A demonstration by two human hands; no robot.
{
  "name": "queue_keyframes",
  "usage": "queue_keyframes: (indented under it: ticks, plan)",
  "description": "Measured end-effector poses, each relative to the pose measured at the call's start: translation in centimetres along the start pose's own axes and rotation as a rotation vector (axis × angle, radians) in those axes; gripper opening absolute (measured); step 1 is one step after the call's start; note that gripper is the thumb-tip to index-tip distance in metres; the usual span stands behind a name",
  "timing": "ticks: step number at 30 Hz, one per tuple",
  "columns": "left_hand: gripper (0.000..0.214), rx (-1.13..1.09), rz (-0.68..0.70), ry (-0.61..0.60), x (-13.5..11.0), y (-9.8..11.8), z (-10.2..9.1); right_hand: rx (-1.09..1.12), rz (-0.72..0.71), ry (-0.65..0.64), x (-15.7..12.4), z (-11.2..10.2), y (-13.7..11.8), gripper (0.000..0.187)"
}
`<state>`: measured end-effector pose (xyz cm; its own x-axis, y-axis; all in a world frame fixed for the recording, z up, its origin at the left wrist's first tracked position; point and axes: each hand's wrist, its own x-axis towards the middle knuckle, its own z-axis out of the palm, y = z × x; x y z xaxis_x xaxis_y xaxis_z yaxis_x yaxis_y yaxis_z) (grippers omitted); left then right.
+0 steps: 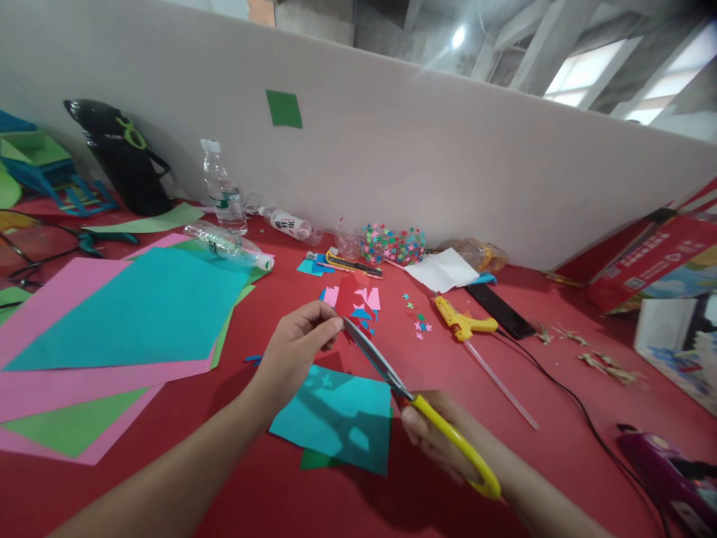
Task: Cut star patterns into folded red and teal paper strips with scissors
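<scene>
Right hand [434, 430] is clamped on the yellow handles of the scissors [414, 396], whose blades slant up and left, nearly together, over the red surface [554, 448]. Their tips reach the thumb of the left hand [299, 336], whose thumb and forefinger are drawn together; whether anything sits between them is too small to tell. Below the hands lies a teal sheet [341, 418], with green paper [320, 459] peeking out under it. Just beyond are pink scraps [370, 299], a few loose stars [420, 326] and a cutter [350, 263].

Farther right, the glue gun [462, 321] lies beside a phone [501, 310]. To the left, a clear bottle [224, 245] rests on a pile of coloured sheets [146, 314], near an upright bottle [224, 190] and a black flask [123, 161]. At the far edge, a heap of stars [392, 243] sits near the wall [392, 149].
</scene>
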<state>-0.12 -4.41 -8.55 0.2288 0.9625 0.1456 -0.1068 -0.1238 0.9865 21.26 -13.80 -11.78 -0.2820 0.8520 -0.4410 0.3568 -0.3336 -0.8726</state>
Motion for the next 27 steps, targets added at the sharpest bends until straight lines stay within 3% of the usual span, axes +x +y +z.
queue_keyframes:
  ticks: [8, 16, 27]
  plan:
    - [0.012, -0.049, 0.018, 0.009, 0.4, -0.3, -0.6, 0.014, 0.011, -0.016, -0.2, 0.0, -0.6, 0.052]
    - [0.011, -0.092, 0.028, 0.072, -0.1, -0.6, 0.2, -0.006, 0.037, -0.009, -0.3, 0.3, -0.9, 0.043]
    - [0.016, -0.065, 0.004, 0.082, -0.4, -0.9, 0.6, 0.008, 0.075, 0.019, -0.7, 1.2, -1.6, 0.046]
